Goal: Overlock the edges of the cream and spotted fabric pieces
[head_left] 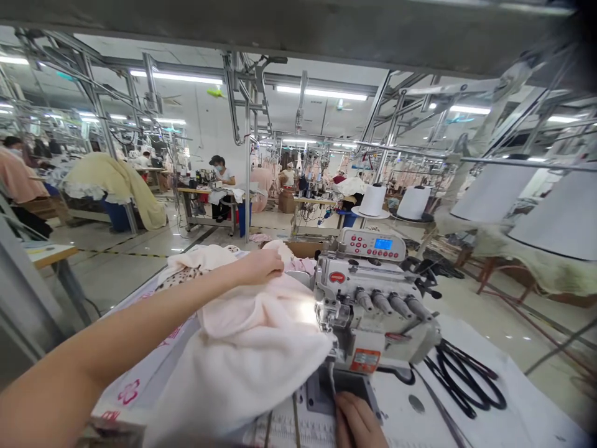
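My left arm reaches far forward over a heap of pale pink fleece fabric [242,348]. My left hand [261,266] lies on top of the heap with its fingers curled into the cloth, just left of a white overlock sewing machine [373,305]. My right hand [357,423] rests at the bottom edge, in front of the machine's needle plate [345,386]; only its back and knuckles show, its fingers are out of sight. The fabric's near edge lies against the machine's presser area.
Black cables [466,379] coil on the white table [513,410] to the right of the machine. White thread cones [413,202] stand behind it. Further back, people sit at other sewing tables [209,193]; overhead rails fill the hall. A yellow fabric pile [116,180] lies at left.
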Demonstrator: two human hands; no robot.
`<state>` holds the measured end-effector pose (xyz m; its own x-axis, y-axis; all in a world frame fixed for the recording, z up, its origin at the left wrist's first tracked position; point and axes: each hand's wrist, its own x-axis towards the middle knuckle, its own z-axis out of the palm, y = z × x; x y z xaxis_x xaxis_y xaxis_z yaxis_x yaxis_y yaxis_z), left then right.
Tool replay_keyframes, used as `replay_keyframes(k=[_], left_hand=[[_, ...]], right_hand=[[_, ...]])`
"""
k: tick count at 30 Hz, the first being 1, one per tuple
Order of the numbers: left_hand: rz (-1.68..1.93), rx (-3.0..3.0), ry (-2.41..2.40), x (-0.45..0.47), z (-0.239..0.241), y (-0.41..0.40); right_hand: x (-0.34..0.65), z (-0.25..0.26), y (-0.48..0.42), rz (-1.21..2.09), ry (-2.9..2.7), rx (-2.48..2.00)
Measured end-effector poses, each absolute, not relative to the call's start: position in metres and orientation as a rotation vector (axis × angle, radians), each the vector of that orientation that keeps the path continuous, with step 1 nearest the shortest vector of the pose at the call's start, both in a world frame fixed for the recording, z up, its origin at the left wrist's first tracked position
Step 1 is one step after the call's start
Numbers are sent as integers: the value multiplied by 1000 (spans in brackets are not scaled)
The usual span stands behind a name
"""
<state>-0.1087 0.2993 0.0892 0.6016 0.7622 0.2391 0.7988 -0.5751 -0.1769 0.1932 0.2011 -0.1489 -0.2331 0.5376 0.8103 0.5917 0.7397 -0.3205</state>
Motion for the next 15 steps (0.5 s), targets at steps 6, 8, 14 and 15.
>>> replay_keyframes(k=[6,8,14,15], left_hand=[[-405,-2441,-1081,-97,62,228],[-454,-2377,-898,-92,52,213],[-539,-2301,-833,-90,33,192],[-560,-2302,-853,-91,32,192]], right_hand=[[199,-133,197,-71,-2024,-828],[200,-128,194,-67,-2059,-856],[198,-125,189,-26,-2103,-939],[197,-126,190,-21,-2117,-943]])
